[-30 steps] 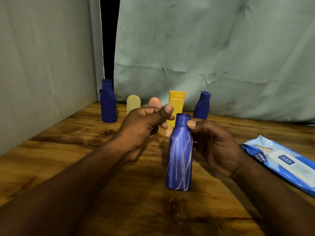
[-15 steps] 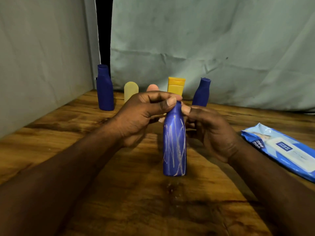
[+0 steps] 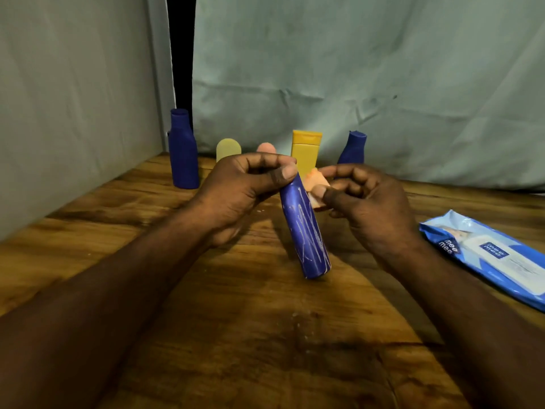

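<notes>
A blue bottle streaked with white lines hangs tilted over the wooden table, top to the upper left and base to the lower right. My left hand grips its neck from the left, thumb across the top, so the cap end is hidden. Just right of the bottle's shoulder, my right hand pinches a small peach-coloured piece that touches the bottle.
Along the back cloth stand a dark blue bottle, a pale yellow rounded item, a peach item, a yellow tube and a second blue bottle. A blue wipes pack lies at the right.
The streaked bottle stood upright on the table; now it is tilted with its base swung right. My left hand closed on its neck and my right hand came off it, holding the peach piece.
</notes>
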